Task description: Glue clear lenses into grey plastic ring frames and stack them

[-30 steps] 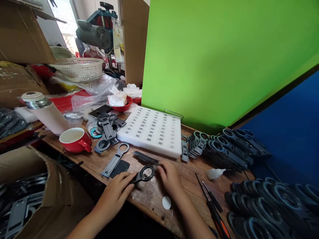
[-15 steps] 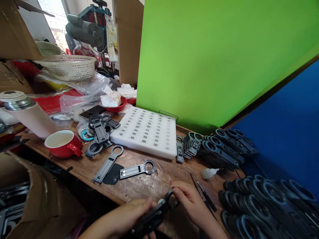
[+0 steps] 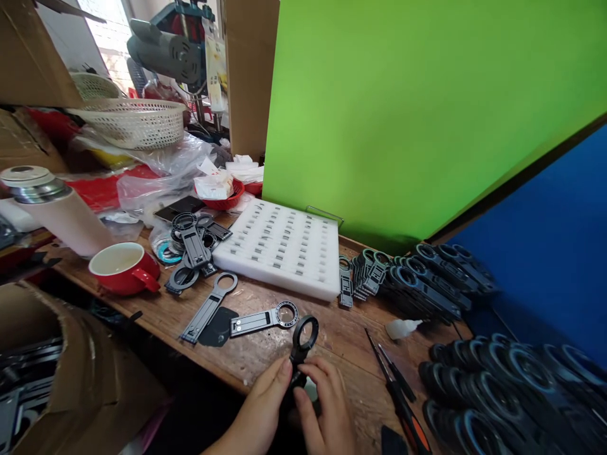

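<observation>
Low in the centre, my left hand (image 3: 265, 404) is closed round the lower part of a black ring-ended part (image 3: 300, 354), whose ring points up. My right hand (image 3: 332, 398) grips the same part from the other side, fingers and thumb just below the ring. A pale patch shows between its fingers; what it is I cannot make out. Beyond my hands lie a loose grey ring-ended piece (image 3: 256, 322) and a second one (image 3: 205, 317), which partly overlaps a dark flat pad (image 3: 219, 330). The held part's lower end is hidden by my hands.
A white foam block (image 3: 270, 278) with rows of small metal pieces stands behind. Stacked ring-ended parts (image 3: 502, 373) fill the right side. Screwdrivers (image 3: 403, 404) and a small white bottle (image 3: 402, 328) lie nearby. Left are a red mug (image 3: 124, 272), a flask (image 3: 76, 221) and a cardboard box (image 3: 90, 373).
The black part has turned from slanting to nearly upright. My right hand has moved left from its ring to below it, closer to my left hand. An orange-and-black screwdriver handle is now uncovered.
</observation>
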{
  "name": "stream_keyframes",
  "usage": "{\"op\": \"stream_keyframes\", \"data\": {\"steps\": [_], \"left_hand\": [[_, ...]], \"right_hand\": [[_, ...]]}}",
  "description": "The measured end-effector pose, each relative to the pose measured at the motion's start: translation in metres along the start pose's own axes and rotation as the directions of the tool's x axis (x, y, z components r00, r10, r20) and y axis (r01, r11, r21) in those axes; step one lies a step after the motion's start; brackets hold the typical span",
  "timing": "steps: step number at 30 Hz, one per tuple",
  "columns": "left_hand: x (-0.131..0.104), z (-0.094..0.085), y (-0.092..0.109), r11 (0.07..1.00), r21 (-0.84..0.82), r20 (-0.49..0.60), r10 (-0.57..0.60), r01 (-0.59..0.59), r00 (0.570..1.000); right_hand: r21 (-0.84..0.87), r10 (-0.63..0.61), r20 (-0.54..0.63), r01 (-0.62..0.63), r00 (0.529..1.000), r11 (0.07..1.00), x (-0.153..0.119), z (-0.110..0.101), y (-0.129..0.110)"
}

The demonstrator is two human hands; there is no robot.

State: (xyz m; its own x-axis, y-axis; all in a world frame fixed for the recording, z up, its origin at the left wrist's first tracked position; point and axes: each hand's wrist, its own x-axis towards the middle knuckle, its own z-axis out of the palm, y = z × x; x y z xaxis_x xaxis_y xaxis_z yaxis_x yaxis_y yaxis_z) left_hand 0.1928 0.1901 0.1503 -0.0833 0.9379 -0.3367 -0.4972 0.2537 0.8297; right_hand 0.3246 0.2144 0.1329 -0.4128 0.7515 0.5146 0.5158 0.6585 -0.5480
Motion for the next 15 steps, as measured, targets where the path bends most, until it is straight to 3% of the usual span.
{"op": "stream_keyframes", "data": {"steps": [9,12,15], "left_hand": [[-0.005,-0.01,0.001,0.985,0.138,0.029,0.097,-0.1,0.995],[-0.006,-0.01,0.003,0.981,0.155,0.079,0.103,-0.114,0.992],[-0.006,-0.008,-0.002,0.995,0.081,0.156,0.045,-0.058,0.987]], "right_hand": [[0.225,-0.075,0.122,0.046,0.99,0.973,0.013,-0.012,0.002],[0.231,-0.092,0.118,0.063,0.989,0.971,0.015,-0.012,0.001],[0.164,-0.093,0.091,0.077,0.992,0.983,0.012,-0.011,0.003]]}}
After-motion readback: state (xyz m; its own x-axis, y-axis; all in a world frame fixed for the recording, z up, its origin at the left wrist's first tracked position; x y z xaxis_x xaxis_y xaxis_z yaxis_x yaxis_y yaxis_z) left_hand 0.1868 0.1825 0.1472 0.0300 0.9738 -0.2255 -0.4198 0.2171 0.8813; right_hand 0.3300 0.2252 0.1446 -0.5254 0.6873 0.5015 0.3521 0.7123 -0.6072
